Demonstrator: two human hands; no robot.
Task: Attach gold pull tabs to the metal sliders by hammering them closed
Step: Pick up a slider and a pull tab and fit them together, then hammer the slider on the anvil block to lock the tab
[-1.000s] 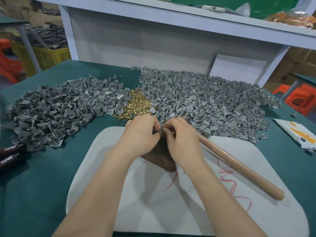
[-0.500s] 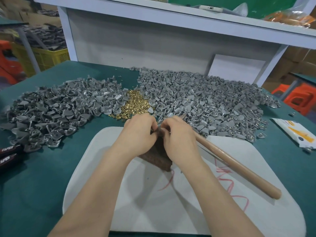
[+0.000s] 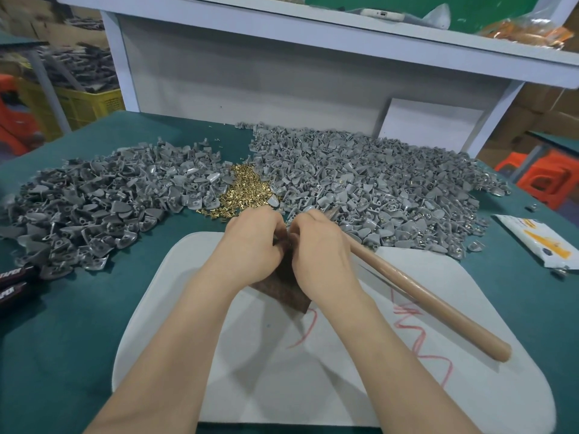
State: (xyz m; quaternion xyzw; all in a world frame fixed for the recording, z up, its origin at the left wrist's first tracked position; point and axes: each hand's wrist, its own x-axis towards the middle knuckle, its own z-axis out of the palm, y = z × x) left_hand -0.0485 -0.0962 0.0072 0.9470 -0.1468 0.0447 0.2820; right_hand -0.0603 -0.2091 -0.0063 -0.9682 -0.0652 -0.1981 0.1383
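My left hand [image 3: 250, 242] and my right hand [image 3: 319, 245] meet fingertip to fingertip above a brown block [image 3: 288, 292] on a white board [image 3: 313, 386]. Both pinch a small piece between them, and the curled fingers hide most of it. A hammer's wooden handle [image 3: 423, 299] lies on the board and runs under my right hand, its head hidden. A small heap of gold pull tabs [image 3: 244, 189] sits just beyond my hands. Grey metal sliders lie in a left pile [image 3: 94, 198] and a larger right pile [image 3: 376, 183].
The green table [image 3: 62, 339] carries a black-handled tool [image 3: 15, 280] at the left edge and a white packet [image 3: 539, 242] at the right. A white shelf unit [image 3: 282, 73] stands behind the piles. Orange stools and a yellow crate stand beyond the table.
Both hands stay pressed together over the brown block, with only slight finger movement. The hammer handle has not moved.
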